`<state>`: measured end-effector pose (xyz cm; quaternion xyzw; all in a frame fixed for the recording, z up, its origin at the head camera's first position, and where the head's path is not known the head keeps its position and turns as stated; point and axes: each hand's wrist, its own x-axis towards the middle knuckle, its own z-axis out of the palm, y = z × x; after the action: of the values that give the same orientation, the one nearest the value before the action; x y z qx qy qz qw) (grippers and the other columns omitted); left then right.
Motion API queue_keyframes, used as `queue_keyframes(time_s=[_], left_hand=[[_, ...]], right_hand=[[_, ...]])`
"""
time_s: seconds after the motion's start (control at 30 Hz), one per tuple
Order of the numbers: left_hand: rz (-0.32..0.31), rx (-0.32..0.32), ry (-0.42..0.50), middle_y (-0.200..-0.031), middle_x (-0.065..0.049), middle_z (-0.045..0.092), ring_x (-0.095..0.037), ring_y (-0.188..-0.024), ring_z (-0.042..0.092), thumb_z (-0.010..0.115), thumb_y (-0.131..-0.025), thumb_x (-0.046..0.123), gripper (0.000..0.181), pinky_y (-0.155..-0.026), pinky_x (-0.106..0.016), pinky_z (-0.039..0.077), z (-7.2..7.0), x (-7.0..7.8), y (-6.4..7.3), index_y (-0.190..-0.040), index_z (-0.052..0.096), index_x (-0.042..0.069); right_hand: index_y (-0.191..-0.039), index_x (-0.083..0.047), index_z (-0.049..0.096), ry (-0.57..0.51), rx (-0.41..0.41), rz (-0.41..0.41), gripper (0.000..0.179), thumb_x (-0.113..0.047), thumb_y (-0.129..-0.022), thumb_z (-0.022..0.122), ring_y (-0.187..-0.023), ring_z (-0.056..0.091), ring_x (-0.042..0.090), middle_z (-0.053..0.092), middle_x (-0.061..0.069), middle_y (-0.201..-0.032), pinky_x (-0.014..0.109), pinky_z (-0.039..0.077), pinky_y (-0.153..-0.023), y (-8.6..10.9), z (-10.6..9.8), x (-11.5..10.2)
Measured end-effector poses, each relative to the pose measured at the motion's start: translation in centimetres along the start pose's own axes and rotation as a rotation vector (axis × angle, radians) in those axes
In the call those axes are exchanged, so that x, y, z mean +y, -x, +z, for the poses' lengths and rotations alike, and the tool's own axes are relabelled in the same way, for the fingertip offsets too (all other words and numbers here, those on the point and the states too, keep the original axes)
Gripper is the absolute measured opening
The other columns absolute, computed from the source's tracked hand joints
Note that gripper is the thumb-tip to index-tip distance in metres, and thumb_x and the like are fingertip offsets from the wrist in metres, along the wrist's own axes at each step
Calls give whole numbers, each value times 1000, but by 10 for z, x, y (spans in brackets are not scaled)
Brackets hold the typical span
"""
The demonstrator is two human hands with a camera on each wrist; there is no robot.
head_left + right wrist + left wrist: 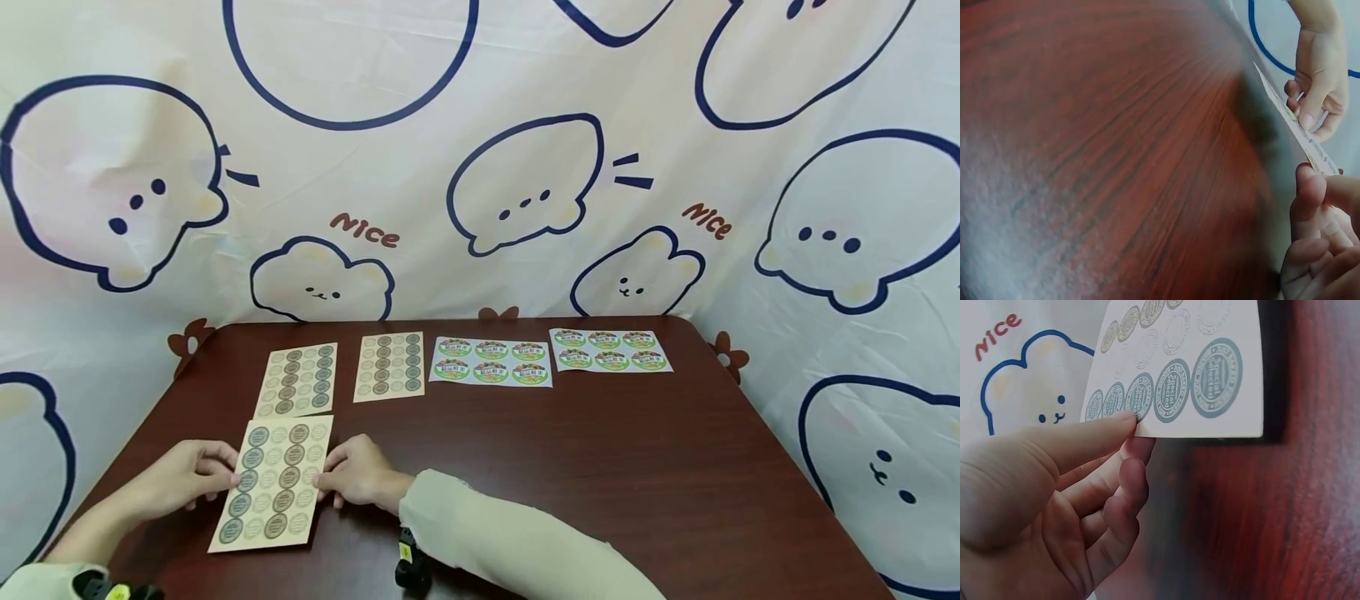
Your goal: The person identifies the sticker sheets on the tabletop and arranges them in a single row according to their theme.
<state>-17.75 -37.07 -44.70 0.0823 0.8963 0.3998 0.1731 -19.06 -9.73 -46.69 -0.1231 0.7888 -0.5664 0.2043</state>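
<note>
Both hands hold a cream sheet of round stickers [274, 483] by its opposite long edges, raised above the table. Its stickers run in columns of dark green, pale and brown circles. My left hand [180, 482] pinches the left edge, thumb on top and fingers beneath, as the left wrist view shows close up. On the right edge, my right hand [362, 473] pinches the sheet between thumb and fingers. In the right wrist view the sheet [1297, 131] appears nearly edge-on between the two hands. Just beyond it lies a similar sticker sheet [297, 380], partly overlapped by the held one.
Along the table's far side lie another cream sticker sheet [390, 367] and two white sheets with green oval labels, one left [491, 362] and one right [611, 350]. The brown table [600, 467] meets a cartoon-printed cloth [420, 167] at the back and sides.
</note>
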Motion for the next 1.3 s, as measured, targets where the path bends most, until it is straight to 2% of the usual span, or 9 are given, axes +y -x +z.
queue_keyframes(time_s=[0.17, 0.4, 0.57, 0.77, 1.1, 1.3], left_hand=[[-11, 0, -2, -74, -5, 66, -7, -60, 51, 66, -96, 11, 19, -49, -27, 46, 2, -3, -4, -103, 61, -5], [-16, 30, -14, -76, -6, 65, -8, -61, 51, 66, -96, 12, 19, -51, -28, 47, 6, -6, -7, -102, 61, -5], [-5, -5, 9, -73, -2, 61, -6, -61, 50, 63, -97, 11, 17, -55, -25, 46, 10, -7, -7, -102, 60, -6], [16, -24, 2, -70, -2, 54, -5, -59, 46, 62, -97, 7, 13, -54, -22, 41, 12, 0, -10, -98, 57, -5], [-42, -38, -15, -70, 0, 54, -6, -61, 48, 61, -95, 8, 12, -55, -23, 44, 11, -1, -13, -91, 61, -4], [-46, -30, -32, -68, 1, 52, -6, -58, 48, 62, -93, 8, 11, -53, -22, 43, 11, 1, -15, -88, 61, -2]], right_hand=[[-73, -6, 67, 48, 22, -13, 17, -2, -89, 73, -36, 51, 7, 71, 9, -60, 20, 43, -41, -6, 0, 5], [-70, -6, 65, 29, 9, -5, 21, 0, -88, 74, -36, 52, 8, 70, 11, -58, 23, 46, -38, -8, 1, 7], [-66, -5, 66, 34, -19, 36, 23, -1, -87, 74, -36, 54, 8, 69, 9, -56, 23, 46, -38, -8, -1, 8], [-68, -2, 68, -12, -68, 63, 21, 0, -88, 73, -40, 59, 12, 71, 13, -61, 22, 47, -39, -9, -7, 8], [-66, -2, 69, -26, -84, 70, 22, 1, -88, 73, -38, 55, 8, 69, 10, -57, 21, 46, -39, -10, -6, 9], [-66, -2, 67, -23, -86, 73, 22, 1, -88, 72, -41, 60, 14, 71, 14, -61, 22, 47, -40, -10, -6, 8]])
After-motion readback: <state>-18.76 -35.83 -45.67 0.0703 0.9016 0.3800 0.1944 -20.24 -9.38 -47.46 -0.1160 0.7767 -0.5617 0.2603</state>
